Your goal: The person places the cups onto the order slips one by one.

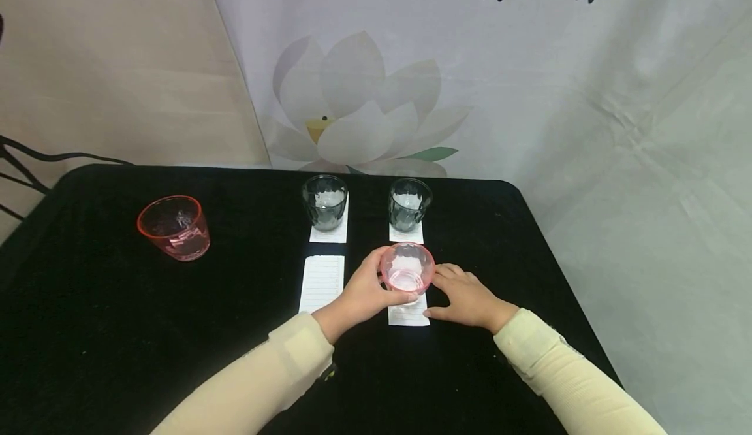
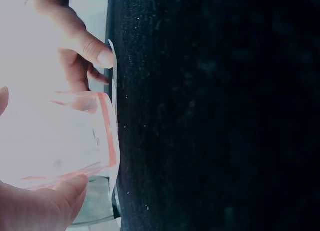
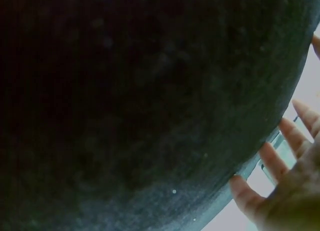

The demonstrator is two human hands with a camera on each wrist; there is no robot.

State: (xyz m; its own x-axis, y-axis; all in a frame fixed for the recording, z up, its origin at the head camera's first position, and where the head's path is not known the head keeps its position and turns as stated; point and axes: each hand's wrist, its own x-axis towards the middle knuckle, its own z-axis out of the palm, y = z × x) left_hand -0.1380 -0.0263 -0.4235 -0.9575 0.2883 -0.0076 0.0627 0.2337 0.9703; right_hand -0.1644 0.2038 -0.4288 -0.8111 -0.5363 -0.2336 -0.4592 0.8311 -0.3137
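Observation:
My left hand (image 1: 360, 296) grips a clear pink glass (image 1: 407, 277), thumb on its near side and fingers on its left. The glass is upright at a lined paper slip (image 1: 408, 316); in the left wrist view its red-tinted base (image 2: 108, 133) is right by the slip, and contact is hard to tell. To the right, my right hand (image 1: 470, 299) rests with fingers spread, its thumb at the slip's edge and its fingertips beside the glass. The right wrist view shows the spread fingers (image 3: 272, 161) against the dark cloth.
Two grey glasses, a left one (image 1: 325, 209) and a right one (image 1: 409, 209), stand on paper slips at the back. Another lined slip (image 1: 322, 281) lies left of my hands. A second pink glass (image 1: 179, 229) stands far left on the black-covered table (image 1: 117, 330). A printed curtain (image 1: 529, 95) hangs behind.

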